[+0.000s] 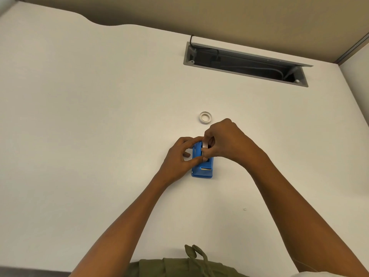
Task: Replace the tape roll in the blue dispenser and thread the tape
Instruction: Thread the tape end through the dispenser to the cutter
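Both hands meet over the blue dispenser (202, 164): left grip (180, 156) steadies it, right grip (221, 139) pinches the pale tape roll (205, 145).

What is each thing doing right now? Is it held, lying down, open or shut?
Blue dispenser: flat on the table, steadied by the left hand.
Tape roll: upright in the dispenser, pinched by the right hand.
Spare ring: lying flat, untouched.
Cable hatch: open.
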A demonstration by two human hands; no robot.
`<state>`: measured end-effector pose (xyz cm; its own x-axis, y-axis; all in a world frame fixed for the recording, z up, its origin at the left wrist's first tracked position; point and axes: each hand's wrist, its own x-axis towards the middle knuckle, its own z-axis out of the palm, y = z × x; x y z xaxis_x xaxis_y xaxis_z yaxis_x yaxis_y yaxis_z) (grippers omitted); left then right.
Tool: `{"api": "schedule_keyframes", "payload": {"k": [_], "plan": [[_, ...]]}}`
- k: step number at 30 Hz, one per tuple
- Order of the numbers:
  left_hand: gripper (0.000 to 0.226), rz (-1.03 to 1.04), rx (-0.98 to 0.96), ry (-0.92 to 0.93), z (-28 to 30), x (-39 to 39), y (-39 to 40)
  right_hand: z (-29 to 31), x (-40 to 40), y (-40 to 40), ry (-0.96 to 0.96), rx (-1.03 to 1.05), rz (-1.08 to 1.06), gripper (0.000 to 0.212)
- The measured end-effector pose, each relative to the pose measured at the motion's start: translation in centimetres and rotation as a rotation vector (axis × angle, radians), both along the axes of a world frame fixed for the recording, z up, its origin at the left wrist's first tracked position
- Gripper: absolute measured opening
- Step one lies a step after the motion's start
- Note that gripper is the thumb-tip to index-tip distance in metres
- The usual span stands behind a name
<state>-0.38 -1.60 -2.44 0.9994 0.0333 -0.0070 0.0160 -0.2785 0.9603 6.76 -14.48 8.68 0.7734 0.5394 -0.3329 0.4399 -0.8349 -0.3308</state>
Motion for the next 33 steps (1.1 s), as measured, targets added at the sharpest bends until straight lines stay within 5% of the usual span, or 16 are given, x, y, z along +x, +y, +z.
{"api": "schedule_keyframes", "payload": {"k": [12,19,33], "plan": [[0.054,0.000,0.005,0.008,-0.1,0.0,0.0,-0.6,0.8,-0.3,-0.009,0.131,-0.032,0.006],[0.050,0.004,-0.013,-0.010,-0.1,0.1,0.0,-2.1,-0.6,-2.6,0.023,0.476,-0.218,0.012],[0.048,-0.001,-0.007,-0.052,0.1,0.0,-0.1,-3.1,-2.7,-2.0,-0.273,0.387,-0.024,0.005]]}}
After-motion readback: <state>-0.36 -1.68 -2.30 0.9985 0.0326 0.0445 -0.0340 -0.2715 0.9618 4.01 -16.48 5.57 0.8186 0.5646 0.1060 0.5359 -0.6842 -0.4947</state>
